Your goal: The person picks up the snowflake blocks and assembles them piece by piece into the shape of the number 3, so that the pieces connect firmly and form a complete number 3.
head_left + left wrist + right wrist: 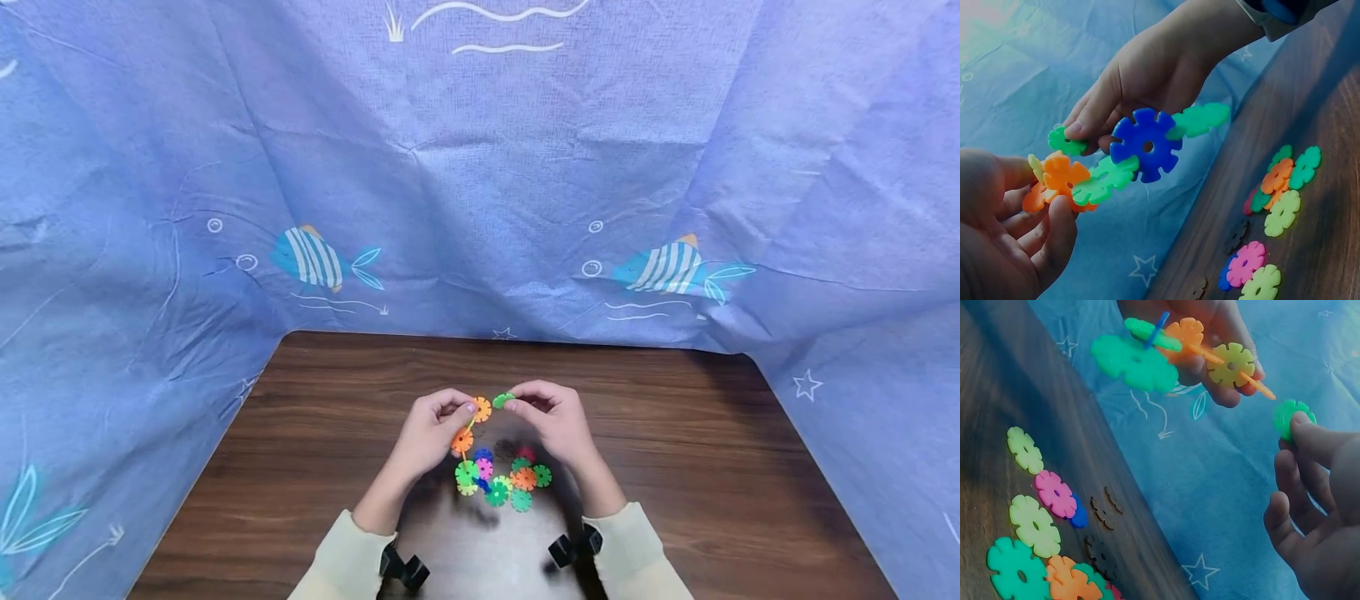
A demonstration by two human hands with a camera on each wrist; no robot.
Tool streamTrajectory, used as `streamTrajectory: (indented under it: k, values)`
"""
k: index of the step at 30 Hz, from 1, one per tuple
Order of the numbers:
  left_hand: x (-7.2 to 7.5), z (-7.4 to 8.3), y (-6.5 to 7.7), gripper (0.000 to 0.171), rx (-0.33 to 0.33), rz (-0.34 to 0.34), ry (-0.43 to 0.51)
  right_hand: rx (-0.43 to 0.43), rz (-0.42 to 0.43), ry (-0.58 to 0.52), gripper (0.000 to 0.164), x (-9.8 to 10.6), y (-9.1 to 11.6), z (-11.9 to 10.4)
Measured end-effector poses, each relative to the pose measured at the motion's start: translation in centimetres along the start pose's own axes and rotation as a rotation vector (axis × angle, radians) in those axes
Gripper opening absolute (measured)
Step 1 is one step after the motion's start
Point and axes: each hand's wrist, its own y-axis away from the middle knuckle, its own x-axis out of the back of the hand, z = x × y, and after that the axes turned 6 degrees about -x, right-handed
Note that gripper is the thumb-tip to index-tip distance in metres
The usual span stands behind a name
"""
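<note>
My left hand (429,433) holds the upper part of a chain of slotted flower-shaped plastic discs. In the left wrist view the chain runs from orange discs (1060,172) to a light green disc (1107,178), a blue disc (1147,145) and a green disc (1200,120) at its far end. The right wrist view shows a yellow disc (1231,365) set between two orange ones. Between thumb and fingers, my right hand (555,417) pinches a single green disc (1292,419). A small gap separates it from the chain's end orange disc (482,408).
Loose discs lie on the brown wooden table (315,467) below the hands, among them a pink disc (1055,494), a yellow-green disc (1035,525) and an orange disc (523,478). Several dark discs (1102,556) lie nearby. A blue fish-print cloth (480,208) hangs behind the table.
</note>
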Motion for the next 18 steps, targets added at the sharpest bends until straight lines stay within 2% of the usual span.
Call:
streamTrajectory:
  k: [7,13,18]
  values:
    - [-0.08,0.26,0.12,0.018,0.003,-0.001,0.037,0.018,-0.014,0.006,0.007,-0.45,0.09,-0.04]
    - [-0.15,0.34,0.24,0.018,0.029,0.018,-0.001,0.04,0.003,0.0,0.008,-0.8,0.32,-0.18]
    - [-0.25,0.41,0.26,0.018,0.047,0.016,0.02,0.038,0.013,-0.001,0.008,-0.75,0.37,-0.19]
